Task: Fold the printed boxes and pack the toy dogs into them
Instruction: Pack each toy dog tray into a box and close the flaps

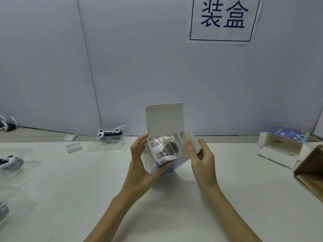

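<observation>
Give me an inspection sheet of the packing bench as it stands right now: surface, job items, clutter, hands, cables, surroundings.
Surface: white table, bare in front of the person.
Job's things: printed box held up off the table, top flap open and upright, a clear tray with a toy dog visible inside. Another toy dog in a clear tray at back left; more trays at the left edge. Open printed box lying at right.
Clutter: two small white inserts at back left; brown carton at right edge.
Hands: left hand grips the box's left side; right hand holds its right side flap.
Cables: nothing seen.
Surroundings: grey panel wall with a paper sign.
</observation>
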`<state>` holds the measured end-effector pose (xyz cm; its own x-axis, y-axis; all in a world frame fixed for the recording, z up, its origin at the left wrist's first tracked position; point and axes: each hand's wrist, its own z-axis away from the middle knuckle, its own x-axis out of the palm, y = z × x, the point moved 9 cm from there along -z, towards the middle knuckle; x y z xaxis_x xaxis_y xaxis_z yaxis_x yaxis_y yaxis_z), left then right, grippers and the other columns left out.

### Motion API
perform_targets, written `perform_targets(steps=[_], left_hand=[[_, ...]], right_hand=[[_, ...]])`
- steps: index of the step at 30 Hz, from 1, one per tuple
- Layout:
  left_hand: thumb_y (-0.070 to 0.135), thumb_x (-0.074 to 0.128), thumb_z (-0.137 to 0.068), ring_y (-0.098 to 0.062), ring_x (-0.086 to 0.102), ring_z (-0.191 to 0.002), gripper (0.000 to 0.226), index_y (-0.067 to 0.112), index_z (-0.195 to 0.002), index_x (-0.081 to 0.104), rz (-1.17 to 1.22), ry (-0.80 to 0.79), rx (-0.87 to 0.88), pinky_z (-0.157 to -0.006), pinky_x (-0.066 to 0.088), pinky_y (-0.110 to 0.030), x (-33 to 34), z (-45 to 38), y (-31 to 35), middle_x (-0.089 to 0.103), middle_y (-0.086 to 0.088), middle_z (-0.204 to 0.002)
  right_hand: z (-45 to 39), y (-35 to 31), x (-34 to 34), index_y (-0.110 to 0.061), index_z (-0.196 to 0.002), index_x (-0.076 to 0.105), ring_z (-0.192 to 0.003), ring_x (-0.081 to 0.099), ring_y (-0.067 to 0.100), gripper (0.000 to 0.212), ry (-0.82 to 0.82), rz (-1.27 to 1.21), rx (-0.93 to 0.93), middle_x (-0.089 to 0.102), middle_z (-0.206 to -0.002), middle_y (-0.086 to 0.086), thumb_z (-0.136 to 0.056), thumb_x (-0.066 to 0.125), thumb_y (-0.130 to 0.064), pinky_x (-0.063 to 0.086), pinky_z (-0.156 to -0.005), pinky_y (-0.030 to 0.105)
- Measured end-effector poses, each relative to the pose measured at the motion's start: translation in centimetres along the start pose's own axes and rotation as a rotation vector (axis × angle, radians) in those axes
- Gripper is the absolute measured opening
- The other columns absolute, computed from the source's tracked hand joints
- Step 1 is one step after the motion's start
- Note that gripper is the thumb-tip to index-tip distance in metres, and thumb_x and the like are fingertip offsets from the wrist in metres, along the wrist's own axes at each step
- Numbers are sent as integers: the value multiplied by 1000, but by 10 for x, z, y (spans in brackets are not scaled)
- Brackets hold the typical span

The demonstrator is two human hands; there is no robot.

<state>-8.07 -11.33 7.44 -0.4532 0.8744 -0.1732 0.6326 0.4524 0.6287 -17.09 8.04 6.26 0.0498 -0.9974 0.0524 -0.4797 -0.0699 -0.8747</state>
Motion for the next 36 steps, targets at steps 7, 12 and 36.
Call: perform_targets(steps=[7, 12, 36], left_hand=[[35, 83, -82, -25, 63, -128, 90, 50, -153, 30, 330, 44, -238, -88, 61, -36, -5, -4, -11, 58, 4, -148], [41, 71, -93, -11, 59, -134, 74, 62, -152, 33, 355, -28, -295, -91, 62, -36, 8, 0, -12, 50, 29, -151], [59, 70, -89, -23, 57, -134, 32, 37, -113, 68, 221, -47, -292, -92, 61, -49, -1, -12, -7, 40, 23, -151]], right_hand=[[7, -16, 13, -23, -137, 63, -116, 67, 19, 50, -75, 22, -54, 64, -131, -6, -97, 58, -53, 62, -89, 41], [11, -23, 20, -37, -150, 50, -136, 57, 23, 52, -162, -50, -73, 53, -151, -17, -99, 52, -45, 61, -92, 54], [-5, -21, 23, -46, -144, 46, -119, 68, 29, 55, -170, -309, 86, 68, -127, -10, -103, 60, -12, 60, -90, 49]])
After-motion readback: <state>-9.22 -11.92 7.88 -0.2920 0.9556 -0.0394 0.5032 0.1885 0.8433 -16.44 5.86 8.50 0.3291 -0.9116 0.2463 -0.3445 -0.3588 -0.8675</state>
